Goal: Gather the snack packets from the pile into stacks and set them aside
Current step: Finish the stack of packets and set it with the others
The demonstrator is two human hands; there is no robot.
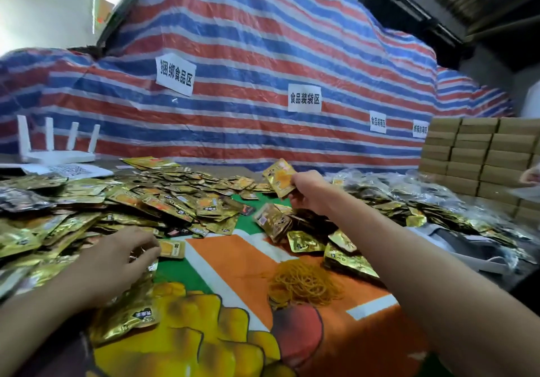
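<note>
Head view: a heap of rubber bands (304,284) lies on a printed cloth (233,262) of orange, green and yellow. Beyond the bands, the right hand (309,191) holds a raised packet (280,177) clear of the table. Its fingers are curled round the packet's lower right edge, and the packet is tilted with its gold and orange face toward the camera. Between that hand and the bands, a stack of packets (273,221) leans on edge against loose ones.

Left of the bands, across a bare stretch of cloth, the left hand (117,256) sits low at the edge of the pile of packets (146,201). Its fingers are bent and close together, with their tips at the left end of a flat packet (172,249) lying on the cloth. The hand is blurred, so I cannot tell whether they pinch it or only touch it. The pile spreads from there to the far left and round behind the bands. More gold packets lie just right of the bands.

Far behind the bands hangs a striped sheet (263,55) of red, blue and white, with paper labels (304,97) stuck to it. Far left of the bands stands a white router (55,145) with four antennas. Far right are stacked cardboard boxes (482,154), with clear bags (409,183) in front of them.
</note>
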